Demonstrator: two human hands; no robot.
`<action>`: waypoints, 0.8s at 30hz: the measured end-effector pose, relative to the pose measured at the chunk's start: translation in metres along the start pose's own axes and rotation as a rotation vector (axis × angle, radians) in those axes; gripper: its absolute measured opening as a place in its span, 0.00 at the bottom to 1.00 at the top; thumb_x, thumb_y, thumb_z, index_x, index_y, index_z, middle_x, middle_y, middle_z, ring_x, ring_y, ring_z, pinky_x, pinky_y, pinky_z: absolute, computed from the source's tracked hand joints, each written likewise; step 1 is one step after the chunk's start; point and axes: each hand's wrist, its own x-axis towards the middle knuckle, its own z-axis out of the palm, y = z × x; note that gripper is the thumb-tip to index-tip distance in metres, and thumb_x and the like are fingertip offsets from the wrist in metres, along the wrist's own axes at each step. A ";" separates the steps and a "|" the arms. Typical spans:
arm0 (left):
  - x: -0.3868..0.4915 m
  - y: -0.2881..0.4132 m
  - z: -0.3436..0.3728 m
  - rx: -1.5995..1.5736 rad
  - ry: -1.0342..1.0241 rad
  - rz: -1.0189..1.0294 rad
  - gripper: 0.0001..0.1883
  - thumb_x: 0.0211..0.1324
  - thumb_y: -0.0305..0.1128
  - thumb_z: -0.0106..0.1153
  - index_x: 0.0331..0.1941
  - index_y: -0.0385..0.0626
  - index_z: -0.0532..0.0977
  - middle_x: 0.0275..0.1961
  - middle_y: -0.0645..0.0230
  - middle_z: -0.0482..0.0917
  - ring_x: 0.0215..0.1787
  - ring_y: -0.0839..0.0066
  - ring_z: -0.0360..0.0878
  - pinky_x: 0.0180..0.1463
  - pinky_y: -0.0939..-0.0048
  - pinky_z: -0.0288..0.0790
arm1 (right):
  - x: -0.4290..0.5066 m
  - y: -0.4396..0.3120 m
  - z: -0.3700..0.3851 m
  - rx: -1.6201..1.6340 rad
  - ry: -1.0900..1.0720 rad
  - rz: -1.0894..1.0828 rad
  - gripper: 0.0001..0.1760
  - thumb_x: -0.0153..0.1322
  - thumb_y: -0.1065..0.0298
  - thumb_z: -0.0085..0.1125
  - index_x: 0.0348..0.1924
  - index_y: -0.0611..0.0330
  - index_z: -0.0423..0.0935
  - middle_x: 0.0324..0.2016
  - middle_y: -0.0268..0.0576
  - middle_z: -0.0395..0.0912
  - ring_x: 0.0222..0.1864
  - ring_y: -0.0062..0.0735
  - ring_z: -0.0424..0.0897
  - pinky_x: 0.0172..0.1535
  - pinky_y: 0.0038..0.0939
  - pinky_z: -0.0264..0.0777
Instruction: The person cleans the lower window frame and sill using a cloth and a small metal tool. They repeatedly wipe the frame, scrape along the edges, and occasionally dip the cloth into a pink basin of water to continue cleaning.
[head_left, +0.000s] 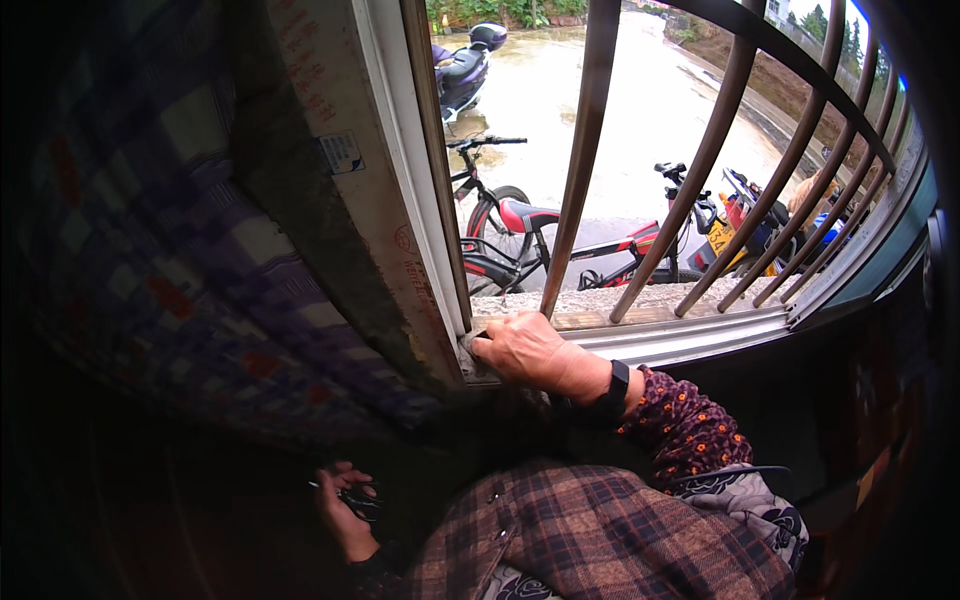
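Observation:
My right hand (531, 352), wearing a black wristband, reaches to the lower left corner of the window frame (409, 187). Its fingers are curled down at the end of the silver window track (667, 341). A small greyish thing (472, 358) shows beneath the fingertips; whether they pinch it is hard to see. Low on the left, in shadow, my left hand (345, 502) holds a dark object (361, 501) with thin loops, perhaps scissors. A small bright tip (313, 484) sticks out past the thumb side.
Brown metal bars (581, 157) cross the opening. Outside stand bicycles (536, 225), a scooter (465, 67) and a motorcycle (742, 225) on wet paving. A purple checked curtain (202, 247) hangs on the left. At right is a sliding pane (870, 262).

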 end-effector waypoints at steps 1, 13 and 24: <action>-0.001 -0.002 -0.002 0.001 0.015 -0.007 0.29 0.77 0.58 0.46 0.46 0.37 0.76 0.29 0.58 0.83 0.23 0.72 0.77 0.29 0.73 0.72 | 0.000 0.000 0.004 -0.028 0.010 0.001 0.03 0.68 0.66 0.58 0.32 0.53 0.78 0.27 0.44 0.79 0.32 0.46 0.85 0.35 0.46 0.77; -0.005 -0.017 -0.022 0.001 0.145 0.016 0.29 0.76 0.59 0.47 0.46 0.39 0.77 0.28 0.61 0.83 0.23 0.74 0.77 0.26 0.76 0.71 | -0.022 0.011 -0.010 0.668 0.280 0.118 0.09 0.72 0.68 0.64 0.33 0.63 0.76 0.25 0.53 0.78 0.30 0.53 0.83 0.33 0.45 0.75; 0.014 0.003 -0.002 0.120 0.015 -0.062 0.28 0.77 0.57 0.47 0.46 0.38 0.77 0.27 0.61 0.84 0.21 0.75 0.77 0.28 0.75 0.72 | -0.041 -0.009 -0.039 0.733 0.559 0.435 0.07 0.76 0.70 0.66 0.38 0.66 0.80 0.26 0.43 0.79 0.29 0.31 0.79 0.35 0.31 0.73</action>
